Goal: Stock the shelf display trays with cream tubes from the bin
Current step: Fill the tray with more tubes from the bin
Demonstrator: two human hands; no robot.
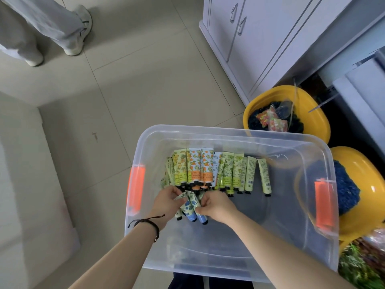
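A clear plastic bin (239,265) with orange handle clips sits on the floor below me. A row of cream tubes (210,170) lies across its far half, green, yellow and orange printed, caps toward me. Both hands are inside the bin. My left hand (166,202) and my right hand (214,205) together grip a small bunch of blue-flowered tubes (190,207), caps pointing down toward me. The shelf trays are not in view.
Two yellow tubs, one (312,113) behind the bin and one (362,178) to its right, hold dark items and small packets. A white cabinet (260,38) stands at the back right. Another person's legs and shoes (68,32) stand at the top left on the tiled floor.
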